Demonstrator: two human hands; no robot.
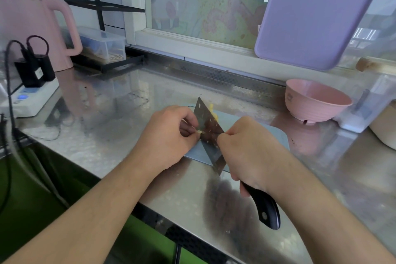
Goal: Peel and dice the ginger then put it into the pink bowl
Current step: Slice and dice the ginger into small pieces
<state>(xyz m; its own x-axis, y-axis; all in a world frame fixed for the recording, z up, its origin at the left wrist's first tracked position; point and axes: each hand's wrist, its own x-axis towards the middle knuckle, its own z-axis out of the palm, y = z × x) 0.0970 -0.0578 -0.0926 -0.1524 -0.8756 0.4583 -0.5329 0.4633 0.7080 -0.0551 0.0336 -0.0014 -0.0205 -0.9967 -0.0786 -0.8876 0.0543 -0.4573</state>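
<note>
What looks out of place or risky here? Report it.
The cutting board sits askew on the steel counter. The cleaver blade stands close against the left hand fingertips pinching the ginger. Nothing looks spilled.

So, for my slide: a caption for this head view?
Left hand steadies ginger against cleaver held by right hand; pink bowl waits.
</note>
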